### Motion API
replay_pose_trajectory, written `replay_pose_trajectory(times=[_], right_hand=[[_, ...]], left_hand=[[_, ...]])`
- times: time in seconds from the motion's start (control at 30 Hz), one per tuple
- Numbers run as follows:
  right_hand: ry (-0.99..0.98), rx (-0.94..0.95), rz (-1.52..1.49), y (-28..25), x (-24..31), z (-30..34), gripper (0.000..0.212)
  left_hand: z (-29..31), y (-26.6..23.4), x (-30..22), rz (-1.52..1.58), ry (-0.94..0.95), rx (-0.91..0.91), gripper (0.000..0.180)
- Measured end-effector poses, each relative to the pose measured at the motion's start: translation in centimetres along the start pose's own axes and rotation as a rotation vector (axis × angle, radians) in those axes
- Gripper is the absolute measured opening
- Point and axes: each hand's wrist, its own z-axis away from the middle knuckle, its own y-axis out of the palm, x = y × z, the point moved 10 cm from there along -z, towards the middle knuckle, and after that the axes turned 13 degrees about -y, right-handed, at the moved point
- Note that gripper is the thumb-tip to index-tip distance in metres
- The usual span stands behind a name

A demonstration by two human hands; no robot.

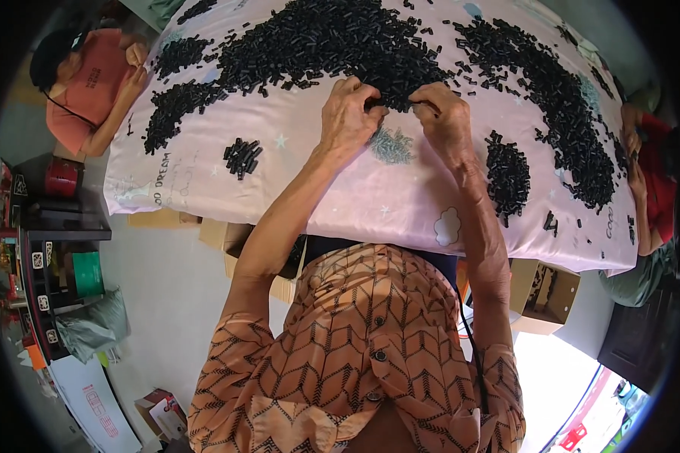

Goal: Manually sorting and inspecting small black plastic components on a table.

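Note:
A large heap of small black tube-like pieces [325,45] covers the far middle of a pale pink cloth-covered table [279,181]. At the near tip of this heap, my left hand [349,117] is closed, its thumb and forefinger bent together beside the black pieces. Facing it from the right, my right hand [444,117] is closed too, fingers curled in a pinch. Whatever sits between the fingertips of either hand is too small to make out. Below and between the hands is a teal patch [391,145]; I cannot tell whether it is printed or loose.
Smaller black piles lie at the left [242,157] and right [508,175], with a long band of pieces [567,113] further right. One person [91,90] sits at the left edge, another [657,181] at the right. A cardboard box [548,298] stands below the table's near edge.

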Motion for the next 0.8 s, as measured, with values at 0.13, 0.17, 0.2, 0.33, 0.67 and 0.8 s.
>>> replay_pose_trajectory(times=[0.13, 0.17, 0.2, 0.33, 0.67, 0.8], right_hand=[[0.299, -0.014, -0.213, 1.0, -2.5, 1.2, 0.017], [0.38, -0.041, -0.316, 1.3, -3.2, 1.7, 0.016], [0.382, -0.039, -0.315, 1.2, -3.3, 1.8, 0.016], [0.531, -0.073, -0.626, 1.9, -3.3, 2.0, 0.012], [0.493, -0.067, -0.744, 1.1, -2.0, 1.4, 0.015], [0.49, -0.087, -0.745, 2.1, -1.3, 1.2, 0.013]], left_hand=[[-0.1, 0.3, -0.2, -0.035, 0.019, -0.017, 0.018], [-0.1, 0.4, -0.4, -0.067, 0.044, -0.032, 0.019], [-0.2, 0.5, -0.3, -0.066, 0.043, -0.031, 0.019], [-0.2, -0.5, -0.6, 0.021, 0.082, -0.073, 0.017], [-0.1, -0.2, -1.5, 0.667, -0.011, 0.152, 0.021], [0.6, -0.4, 0.0, 0.857, -0.144, 0.217, 0.023]])
